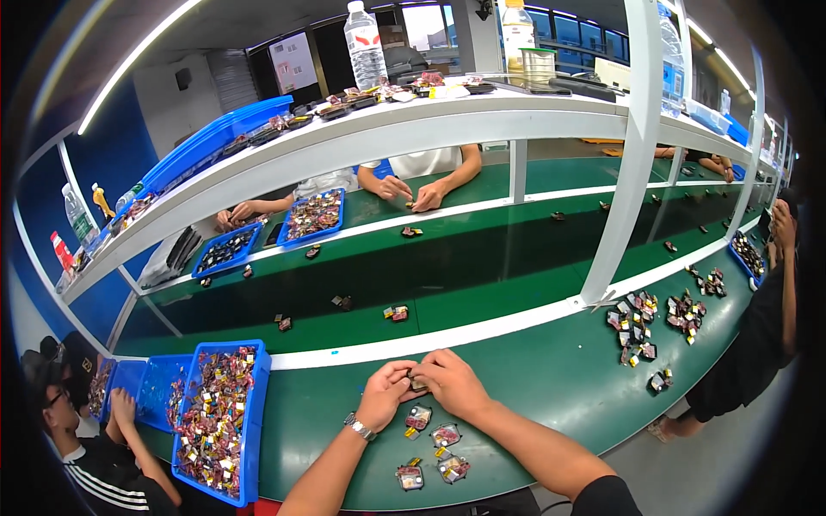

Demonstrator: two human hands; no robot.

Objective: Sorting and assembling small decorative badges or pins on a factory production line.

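Note:
My left hand [381, 400] and my right hand [452, 385] meet over the green work surface [327, 430]. Pinched between their fingertips is a small electronic part [419, 386], dark-edged with a pale face; the fingers cover most of it. A watch [360, 426] with a metal band circles my left wrist. Just below the hands lie several similar parts, among them a dark-framed part with coloured wires [419, 418] and another with a yellow tab [453, 468]. Each is flat on the surface, apart from my hands.
To the left stands a blue tray [263, 404] heaped with small parts, beside a seated co-worker [95, 456]. Loose clusters of parts [635, 322] lie at the right. Beyond a white rail [482, 331] runs a green conveyor belt [465, 275] carrying scattered parts. A white shelf post [626, 163] rises ahead.

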